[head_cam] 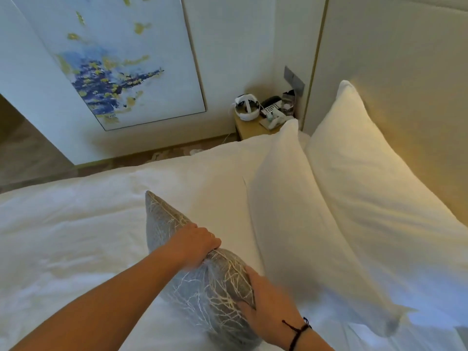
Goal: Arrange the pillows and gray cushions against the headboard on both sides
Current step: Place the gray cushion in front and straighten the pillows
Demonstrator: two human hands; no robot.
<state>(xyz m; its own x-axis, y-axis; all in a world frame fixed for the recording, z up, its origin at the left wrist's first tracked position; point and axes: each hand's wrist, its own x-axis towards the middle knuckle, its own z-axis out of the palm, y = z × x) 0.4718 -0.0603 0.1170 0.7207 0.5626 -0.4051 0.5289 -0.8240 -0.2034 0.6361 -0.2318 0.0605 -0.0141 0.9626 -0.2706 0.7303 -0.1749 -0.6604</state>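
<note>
**Gray cushion in hand, two pillows already up on this side**

The gray cushion (202, 282) stands on edge on the white duvet (76, 224), just in front of the pillows, not yet leaning on them. Left hand (195, 245) grips its top seam, fingers curled over the edge. Right hand (268, 297) lies against the cushion's near side w/ thumb pressing the fabric; looks like a hold on the lower corner, but the fingers are hidden behind it, so grip not fully visible.

Done so far, by the look of it: front pillow (286, 211) and back pillow (374, 193) are propped upright, one behind the other, the back one against the headboard (405, 72).

Left to do: tip the cushion back onto the front pillow and square it up. The bed's other side is out of view, so can't tell its status; probably half the job at most.

Beyond the pillows, a nightstand (249, 127) w/ small items, and a painting (114, 72) on the wall.
</note>
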